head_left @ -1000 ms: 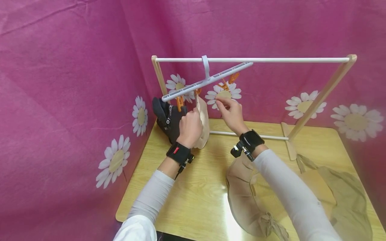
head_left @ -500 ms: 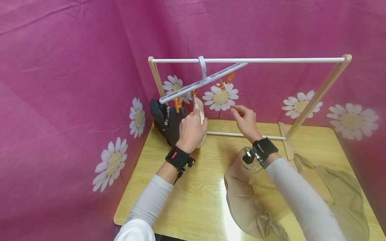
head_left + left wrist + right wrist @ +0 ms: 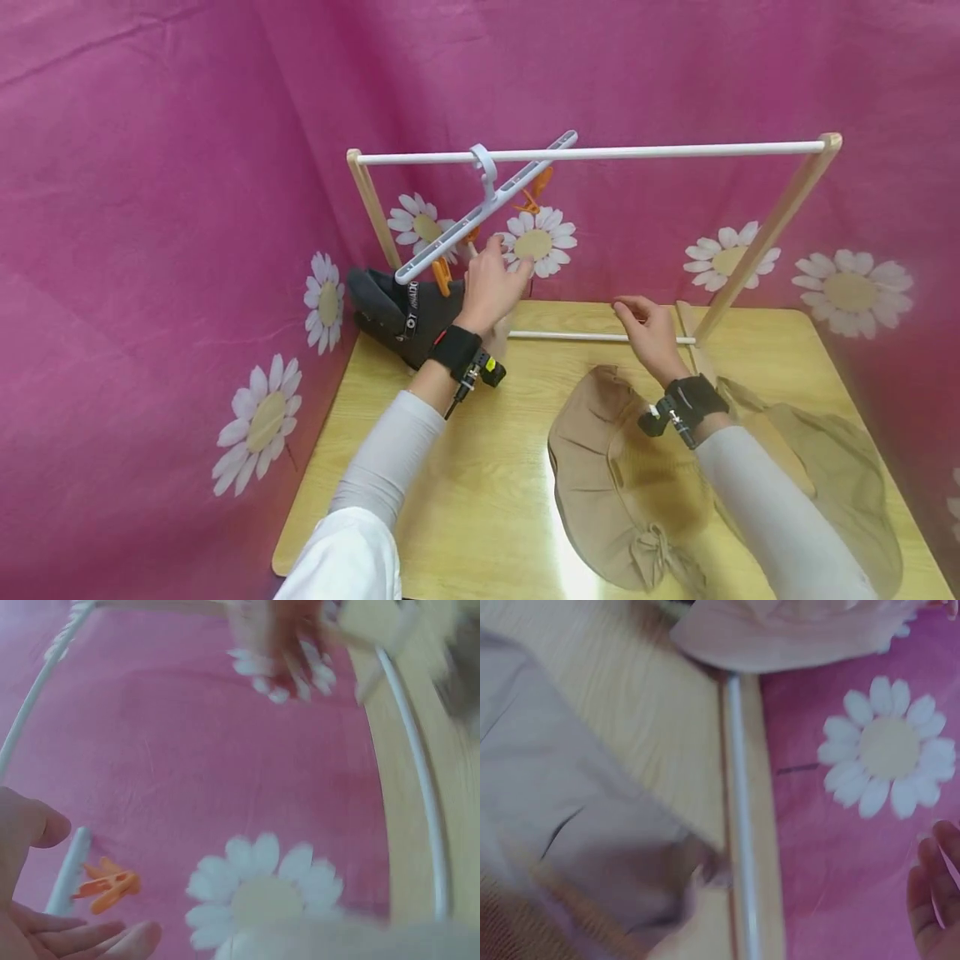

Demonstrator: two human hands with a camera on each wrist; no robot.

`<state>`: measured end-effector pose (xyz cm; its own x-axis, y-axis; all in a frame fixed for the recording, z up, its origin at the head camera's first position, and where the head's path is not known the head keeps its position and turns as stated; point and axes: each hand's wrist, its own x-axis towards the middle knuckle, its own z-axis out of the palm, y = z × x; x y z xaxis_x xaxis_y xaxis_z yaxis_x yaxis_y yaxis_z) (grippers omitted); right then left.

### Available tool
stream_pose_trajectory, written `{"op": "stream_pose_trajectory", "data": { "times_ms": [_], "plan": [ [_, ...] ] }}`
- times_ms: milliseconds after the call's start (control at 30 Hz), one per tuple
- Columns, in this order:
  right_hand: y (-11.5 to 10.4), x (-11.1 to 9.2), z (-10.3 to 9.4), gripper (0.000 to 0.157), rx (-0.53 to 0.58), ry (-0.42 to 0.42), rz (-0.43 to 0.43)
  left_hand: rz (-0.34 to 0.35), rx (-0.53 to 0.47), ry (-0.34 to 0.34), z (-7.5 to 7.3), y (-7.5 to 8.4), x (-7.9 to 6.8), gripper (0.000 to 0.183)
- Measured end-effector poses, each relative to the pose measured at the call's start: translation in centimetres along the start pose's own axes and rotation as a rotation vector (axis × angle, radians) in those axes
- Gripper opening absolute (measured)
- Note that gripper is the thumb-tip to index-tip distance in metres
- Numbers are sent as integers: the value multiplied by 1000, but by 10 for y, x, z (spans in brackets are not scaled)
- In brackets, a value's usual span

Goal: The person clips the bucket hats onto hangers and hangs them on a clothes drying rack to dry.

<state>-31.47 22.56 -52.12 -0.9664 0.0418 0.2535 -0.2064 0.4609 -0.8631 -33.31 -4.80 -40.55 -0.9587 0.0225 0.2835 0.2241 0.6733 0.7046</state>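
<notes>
My left hand (image 3: 495, 287) is at the hanging hats below the grey hanger (image 3: 517, 185), thumb and fingers spread apart. In the left wrist view its fingers (image 3: 67, 937) lie fairly straight, with an orange clip (image 3: 109, 886) beyond them. A black cap (image 3: 435, 310) hangs by an orange clip (image 3: 442, 277) at the hanger's lower left end. Beside it a pale hat (image 3: 795, 634) hangs, mostly hidden by my left hand in the head view. My right hand (image 3: 651, 335), loosely curled and holding nothing, is above a brown wide-brimmed hat (image 3: 588, 450) lying on the table.
The hanger hooks over the white top bar (image 3: 660, 152) of a wooden-ended rack. Spare orange clips (image 3: 531, 200) hang on its raised right half. A thin olive-tan hat (image 3: 836, 458) lies at the table's right. A pink daisy-print curtain (image 3: 600, 67) surrounds the table (image 3: 465, 500).
My right hand has moved right and down, away from the hanger, toward the brown hat. My left hand has moved up slightly with its fingers spreading. The hanger has swung, its left end nearer.
</notes>
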Motion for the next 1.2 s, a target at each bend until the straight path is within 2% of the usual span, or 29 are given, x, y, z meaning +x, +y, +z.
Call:
{"op": "stream_pose_trajectory", "data": {
  "times_ms": [133,333,400,567,733,867,967,1100,1200],
  "plan": [
    [22,-13,-12,40,-59,-18,27,-140,-150,-50,6,7,18,74],
    [46,-34,-24,41,-111,-114,101,-313,-365,-26,18,14,44,88],
    [54,-39,-27,40,-133,-134,102,-341,-380,-2,22,16,51,90],
    [75,-50,-34,40,-179,-155,97,-386,-332,58,36,22,64,93],
    [90,-63,-38,45,-214,-197,182,-478,-359,85,49,30,75,90],
    [100,-69,-37,50,-188,-261,238,-564,-578,140,52,31,89,74],
    [111,-74,-34,53,-170,-296,251,-605,-800,155,54,30,96,72],
    [122,-81,-31,57,-161,-312,270,-578,-988,121,58,28,100,78],
    [119,-84,-29,68,-85,-353,342,-551,-1055,85,60,24,101,77]
  ]
}}
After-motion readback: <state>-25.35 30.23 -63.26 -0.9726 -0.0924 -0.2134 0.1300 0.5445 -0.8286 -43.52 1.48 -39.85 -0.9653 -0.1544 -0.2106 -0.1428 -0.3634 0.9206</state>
